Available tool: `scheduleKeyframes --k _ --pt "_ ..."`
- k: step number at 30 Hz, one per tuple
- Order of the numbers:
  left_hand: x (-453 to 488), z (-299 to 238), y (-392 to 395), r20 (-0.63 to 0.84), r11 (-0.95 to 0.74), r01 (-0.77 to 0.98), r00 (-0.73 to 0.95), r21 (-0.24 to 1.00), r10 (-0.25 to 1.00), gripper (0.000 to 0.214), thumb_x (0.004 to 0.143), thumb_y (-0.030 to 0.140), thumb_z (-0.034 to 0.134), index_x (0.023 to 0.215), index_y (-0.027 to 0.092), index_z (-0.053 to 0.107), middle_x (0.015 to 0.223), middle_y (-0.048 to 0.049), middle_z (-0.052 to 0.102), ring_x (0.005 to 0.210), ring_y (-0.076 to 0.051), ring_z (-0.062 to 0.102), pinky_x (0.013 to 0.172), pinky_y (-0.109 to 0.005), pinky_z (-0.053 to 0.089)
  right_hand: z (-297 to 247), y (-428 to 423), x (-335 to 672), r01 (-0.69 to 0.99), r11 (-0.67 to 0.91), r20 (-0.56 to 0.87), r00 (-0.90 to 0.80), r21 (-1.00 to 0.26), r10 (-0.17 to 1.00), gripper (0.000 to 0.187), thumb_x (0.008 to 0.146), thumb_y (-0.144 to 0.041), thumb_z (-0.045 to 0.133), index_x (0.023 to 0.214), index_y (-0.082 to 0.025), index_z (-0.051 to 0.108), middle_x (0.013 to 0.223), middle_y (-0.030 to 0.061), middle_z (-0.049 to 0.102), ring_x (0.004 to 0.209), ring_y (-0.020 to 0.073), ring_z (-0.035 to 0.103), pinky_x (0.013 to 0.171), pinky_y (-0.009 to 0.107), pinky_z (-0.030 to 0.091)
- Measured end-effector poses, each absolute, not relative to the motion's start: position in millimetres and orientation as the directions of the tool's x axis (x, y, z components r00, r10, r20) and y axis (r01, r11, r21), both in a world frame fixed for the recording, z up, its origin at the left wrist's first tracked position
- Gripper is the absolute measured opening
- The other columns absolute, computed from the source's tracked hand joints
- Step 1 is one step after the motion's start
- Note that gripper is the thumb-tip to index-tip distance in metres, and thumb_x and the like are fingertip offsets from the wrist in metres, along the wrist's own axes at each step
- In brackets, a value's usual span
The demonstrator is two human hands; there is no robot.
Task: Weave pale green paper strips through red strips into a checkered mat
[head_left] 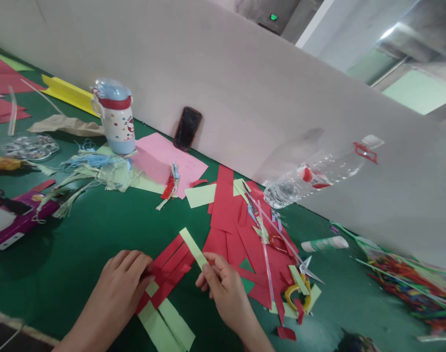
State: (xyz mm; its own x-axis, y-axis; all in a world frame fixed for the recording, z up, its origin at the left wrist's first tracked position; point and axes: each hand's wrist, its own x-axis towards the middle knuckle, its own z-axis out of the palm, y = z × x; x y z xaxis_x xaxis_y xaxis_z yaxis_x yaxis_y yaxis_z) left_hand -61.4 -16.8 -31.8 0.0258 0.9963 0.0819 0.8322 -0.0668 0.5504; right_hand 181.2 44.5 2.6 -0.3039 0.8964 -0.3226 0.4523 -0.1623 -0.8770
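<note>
Between the thumb and fingers of my right hand [223,286] is one end of a pale green paper strip [192,247]. The strip's far end lies over the top edge of a red paper cut into bands [171,269]. My left hand [122,278] is closed on the left side of this red paper, its fingertips partly hidden. A small pale green square shows among the red bands near my left thumb. Two wider pale green strips [167,325] extend from the paper's lower end toward me.
Red paper scraps [230,244], red-handled scissors [279,243], yellow-handled scissors [299,293] and a glue stick [324,243] lie to the right. A plastic bottle [314,176] leans on the partition. Behind are a phone [187,128], pink paper [164,159] and a flask [116,120]. Left lies a purple device [25,220].
</note>
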Motion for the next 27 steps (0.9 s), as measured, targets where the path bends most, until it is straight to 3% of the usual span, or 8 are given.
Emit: scheduleKeyframes --k 7,14,17,27 --pt "-62 -38 -19 0.119 -0.094 0.807 0.029 0.583 0.992 0.018 0.096 0.034 0.046 0.091 0.025 0.060 0.098 -0.0039 0.065 0.091 -0.026 0.058 0.082 -0.042 0.044 15 58 182 0.609 -0.055 -0.274 -0.274 -0.791 0.922 0.039 0.100 -0.054 0.040 0.088 -0.021 0.058 0.073 0.0020 0.070 0.063 0.0146 0.064 0.061 0.023 0.046" --pt "-62 -40 -19 0.158 -0.108 0.796 0.017 0.595 0.987 0.016 0.096 0.033 0.048 0.089 0.025 0.060 0.096 -0.0034 0.065 0.088 -0.025 0.058 0.080 -0.041 0.044 22 71 184 0.742 0.110 -0.125 -0.253 -0.661 0.959 0.037 0.098 -0.051 0.044 0.086 -0.021 0.062 0.066 -0.0005 0.063 0.057 0.0138 0.055 0.053 0.022 0.037" --pt "-62 -39 -19 0.168 -0.112 0.803 0.016 0.585 0.986 0.017 0.096 0.034 0.048 0.089 0.025 0.060 0.096 -0.0034 0.066 0.088 -0.024 0.059 0.080 -0.040 0.045 21 65 180 0.720 0.176 -0.085 -0.311 -0.671 0.947 0.036 0.098 -0.046 0.046 0.082 -0.020 0.064 0.071 0.0012 0.063 0.063 0.0146 0.057 0.058 0.022 0.039" --pt "-64 -39 -21 0.127 -0.097 0.785 0.024 0.611 0.992 0.010 0.097 0.033 0.049 0.099 0.027 0.057 0.099 -0.0024 0.065 0.093 -0.025 0.058 0.085 -0.043 0.044 11 36 165 0.596 -0.031 -0.263 -0.307 -0.802 0.915 0.030 0.095 -0.043 0.053 0.105 -0.021 0.070 0.082 0.0030 0.073 0.072 0.0171 0.066 0.063 0.022 0.047"
